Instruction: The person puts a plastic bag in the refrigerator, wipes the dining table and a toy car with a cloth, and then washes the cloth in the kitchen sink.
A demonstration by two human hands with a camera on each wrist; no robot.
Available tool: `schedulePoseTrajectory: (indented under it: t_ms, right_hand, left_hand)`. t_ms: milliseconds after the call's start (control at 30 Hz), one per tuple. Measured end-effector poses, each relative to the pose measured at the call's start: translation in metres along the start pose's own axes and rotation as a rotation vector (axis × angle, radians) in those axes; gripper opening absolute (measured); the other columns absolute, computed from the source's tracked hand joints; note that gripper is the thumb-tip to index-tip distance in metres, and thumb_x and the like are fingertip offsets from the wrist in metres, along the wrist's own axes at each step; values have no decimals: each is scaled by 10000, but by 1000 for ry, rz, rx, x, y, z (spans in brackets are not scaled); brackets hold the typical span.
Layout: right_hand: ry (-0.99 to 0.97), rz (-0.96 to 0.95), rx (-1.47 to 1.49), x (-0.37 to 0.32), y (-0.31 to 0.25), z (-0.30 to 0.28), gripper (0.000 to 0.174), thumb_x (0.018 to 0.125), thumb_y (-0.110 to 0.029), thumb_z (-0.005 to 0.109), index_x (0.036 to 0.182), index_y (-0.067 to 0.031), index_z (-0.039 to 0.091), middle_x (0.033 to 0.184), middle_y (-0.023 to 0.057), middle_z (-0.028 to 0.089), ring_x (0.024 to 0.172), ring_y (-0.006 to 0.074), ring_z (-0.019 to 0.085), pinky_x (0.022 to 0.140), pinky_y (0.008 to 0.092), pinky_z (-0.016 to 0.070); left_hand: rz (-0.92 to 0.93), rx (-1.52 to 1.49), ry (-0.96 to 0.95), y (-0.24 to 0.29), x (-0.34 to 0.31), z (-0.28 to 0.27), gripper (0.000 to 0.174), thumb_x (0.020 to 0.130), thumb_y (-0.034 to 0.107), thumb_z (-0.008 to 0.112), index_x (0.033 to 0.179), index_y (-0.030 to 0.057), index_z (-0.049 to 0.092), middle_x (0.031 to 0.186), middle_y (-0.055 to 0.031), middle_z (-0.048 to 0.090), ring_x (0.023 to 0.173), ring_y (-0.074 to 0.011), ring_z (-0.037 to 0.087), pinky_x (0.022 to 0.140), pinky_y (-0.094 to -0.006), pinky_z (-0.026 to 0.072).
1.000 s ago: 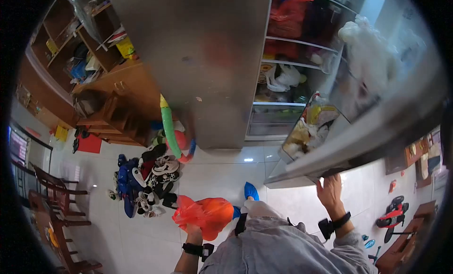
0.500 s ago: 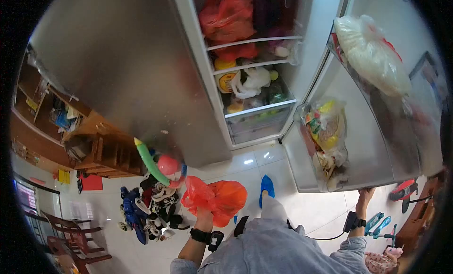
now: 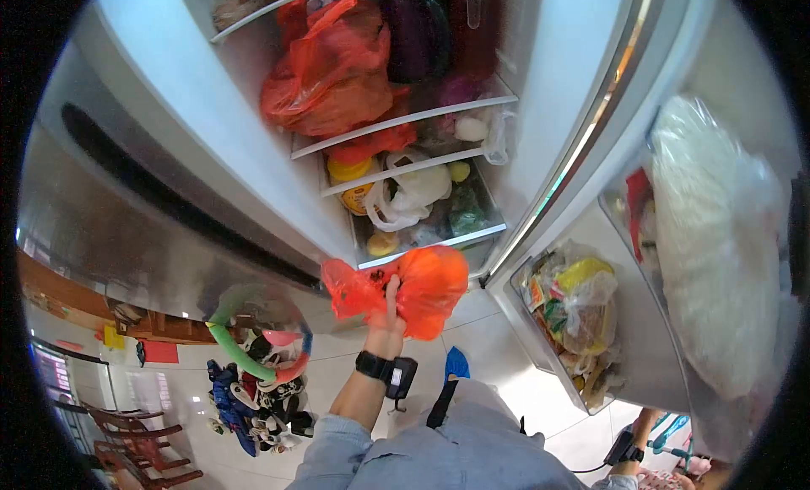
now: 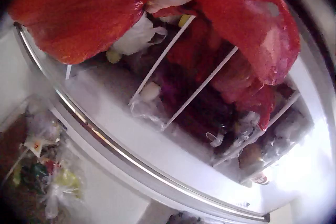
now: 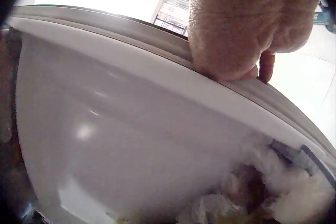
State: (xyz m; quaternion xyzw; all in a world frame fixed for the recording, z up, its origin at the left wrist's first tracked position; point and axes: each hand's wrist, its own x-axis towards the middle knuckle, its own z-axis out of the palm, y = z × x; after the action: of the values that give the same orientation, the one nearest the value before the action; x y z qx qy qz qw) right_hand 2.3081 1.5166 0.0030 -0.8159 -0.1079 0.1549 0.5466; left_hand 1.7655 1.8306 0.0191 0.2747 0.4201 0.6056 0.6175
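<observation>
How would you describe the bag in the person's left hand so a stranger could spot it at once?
Find the open fridge in the head view. At its lower end in the picture, the left hand holds a bright orange-red plastic bag with a rounded bulge. Unlike the red bag on a shelf above, this one is hand-held.

held bag [image 3: 434, 288] contents unclear, fridge [image 3: 582, 47] cropped above
</observation>
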Motion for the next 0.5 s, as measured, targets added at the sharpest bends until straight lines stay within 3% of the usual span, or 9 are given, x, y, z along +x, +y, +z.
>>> schedulePoseTrajectory:
  t_ms: [33,133,200,233,367,433,500]
  right_hand:
    - [7,29,-4,0,3,-3,458,835,-217,535,1238,-44,406,1205,128,490,1060,227,494,853,367,424]
    - [43,121,-20,0,10,-7,476,834,-247,534,1247,-54,399,1209,130,488,1055,237,498,847,384,428]
    - [52,191,-30,-3,12,-11,488,833,-267,532,1253,-60,395,1212,131,487,1052,244,500,843,396,431]
    - [65,226,-35,-4,14,-13,494,833,-277,532,1256,-64,393,1213,131,486,1050,248,502,841,402,432]
    - [98,377,-62,-13,19,-22,519,831,-318,529,1267,-77,384,1218,133,483,1043,261,506,834,425,438]
    - [104,455,-73,-19,25,-27,532,830,-338,528,1273,-84,380,1221,134,482,1040,268,509,830,436,441]
    - [97,531,-107,-26,24,-30,544,830,-358,527,1279,-91,375,1224,135,481,1037,275,511,826,448,444]
  left_hand:
    - [-116,-243,65,-7,23,8,433,859,89,514,1268,69,373,1230,-115,466,1140,-250,457,957,-380,382]
    - [-218,-508,84,-33,87,27,408,859,135,543,1238,63,412,1212,-109,488,1111,-240,485,945,-392,404]
    - [-240,-561,76,-42,125,44,395,859,166,562,1218,58,438,1200,-105,502,1092,-233,504,937,-401,419]
    - [-213,-443,55,-45,136,52,393,912,281,452,1193,5,453,1222,-132,499,1119,-249,483,974,-396,378]
    - [-323,-551,48,-50,187,82,391,915,275,445,1200,7,449,1226,-139,494,1128,-250,476,979,-400,369]
    - [-372,-682,31,-58,207,79,385,860,248,557,1174,38,480,1208,-117,512,1093,-244,506,943,-403,409]
    - [-320,-715,-4,-59,218,91,374,850,227,570,1166,43,487,1189,-111,523,1085,-242,510,941,-401,409]
